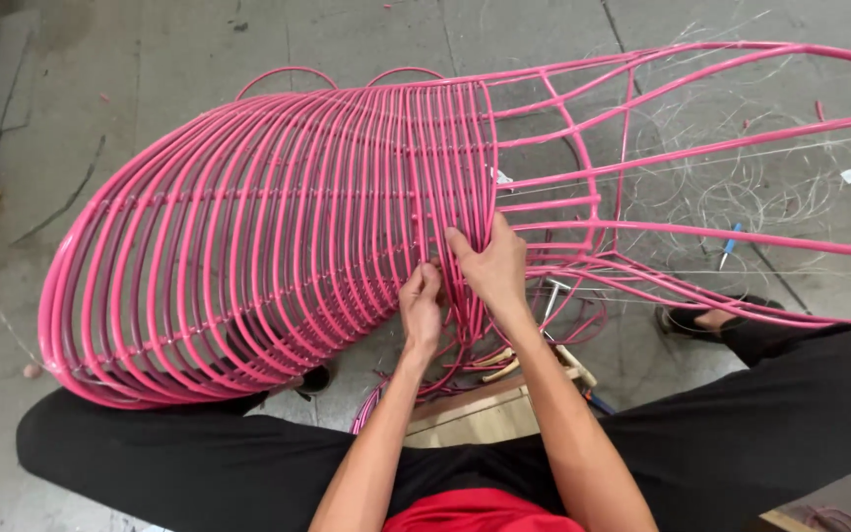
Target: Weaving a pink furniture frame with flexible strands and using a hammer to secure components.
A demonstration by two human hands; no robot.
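A large pink metal chair frame (248, 227) lies on its side on the floor, its left part wrapped in pink cord strands, its right part bare rods (701, 148). My right hand (490, 266) grips the last wrapped pink strands at the edge of the weaving. My left hand (421, 307) sits just below it, fingers pinched on a pink strand at the frame's lower rail. Both forearms reach over my legs in black trousers.
Loose pink cord coils (416, 379) hang under the frame. A wooden stool edge (475, 414) shows between my legs, a hammer (558, 340) beside it. Clear thin line lies tangled on the concrete floor (770, 187) at right, with a blue-handled tool (729, 244).
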